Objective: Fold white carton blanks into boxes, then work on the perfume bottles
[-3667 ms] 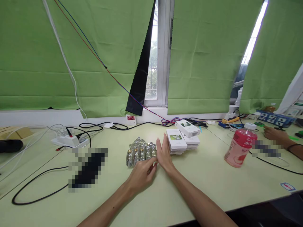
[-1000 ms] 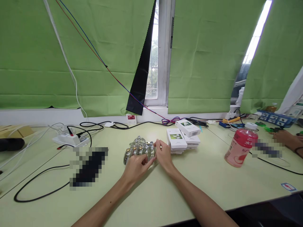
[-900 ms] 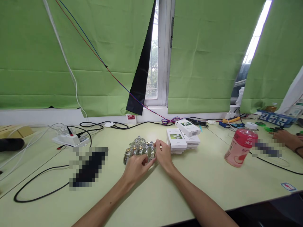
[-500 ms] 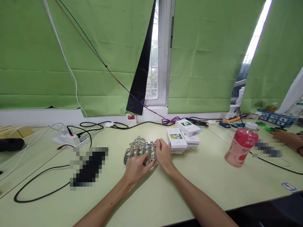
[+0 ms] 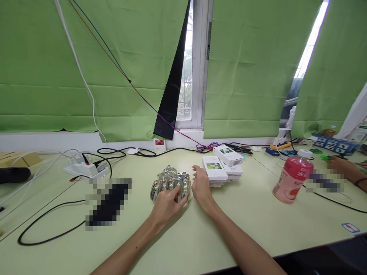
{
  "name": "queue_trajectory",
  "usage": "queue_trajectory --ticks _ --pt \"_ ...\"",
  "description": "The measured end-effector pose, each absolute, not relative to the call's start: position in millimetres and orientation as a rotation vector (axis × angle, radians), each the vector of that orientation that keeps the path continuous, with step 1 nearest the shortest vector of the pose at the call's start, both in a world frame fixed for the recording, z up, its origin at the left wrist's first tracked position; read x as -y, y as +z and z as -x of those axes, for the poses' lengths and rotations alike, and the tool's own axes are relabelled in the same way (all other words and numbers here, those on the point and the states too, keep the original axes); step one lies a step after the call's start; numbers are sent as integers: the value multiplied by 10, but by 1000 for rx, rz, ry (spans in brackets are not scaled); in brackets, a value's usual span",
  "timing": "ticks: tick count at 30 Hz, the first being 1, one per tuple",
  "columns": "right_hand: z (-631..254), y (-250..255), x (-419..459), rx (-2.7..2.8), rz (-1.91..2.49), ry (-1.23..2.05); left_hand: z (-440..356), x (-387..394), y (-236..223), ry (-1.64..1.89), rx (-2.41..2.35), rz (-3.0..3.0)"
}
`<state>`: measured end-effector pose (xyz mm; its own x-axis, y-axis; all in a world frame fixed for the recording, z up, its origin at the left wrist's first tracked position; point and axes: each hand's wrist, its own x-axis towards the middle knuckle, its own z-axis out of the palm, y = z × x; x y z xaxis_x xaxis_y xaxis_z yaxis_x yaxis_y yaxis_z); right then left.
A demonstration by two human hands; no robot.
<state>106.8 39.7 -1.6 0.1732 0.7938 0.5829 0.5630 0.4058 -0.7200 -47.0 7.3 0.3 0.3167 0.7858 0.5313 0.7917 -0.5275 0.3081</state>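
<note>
Left grip (image 5: 168, 203) on cylinders (image 5: 163, 184), right grip (image 5: 202, 188) apart

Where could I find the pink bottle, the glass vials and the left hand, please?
Bottle (image 5: 289, 179): head view, on its label.
Vials (image 5: 163, 184): head view, front row.
Left hand (image 5: 166, 204): head view, its back.
</note>
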Motion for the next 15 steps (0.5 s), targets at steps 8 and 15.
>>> queue_trajectory --ticks 8,15 --pt "-1219 -21 -311 1785 1477 145 467 -66 -11 -1017 1538 2537" --pt "-1229 -81 -293 1861 1568 102 461 -57 0 -1021 1562 2551"
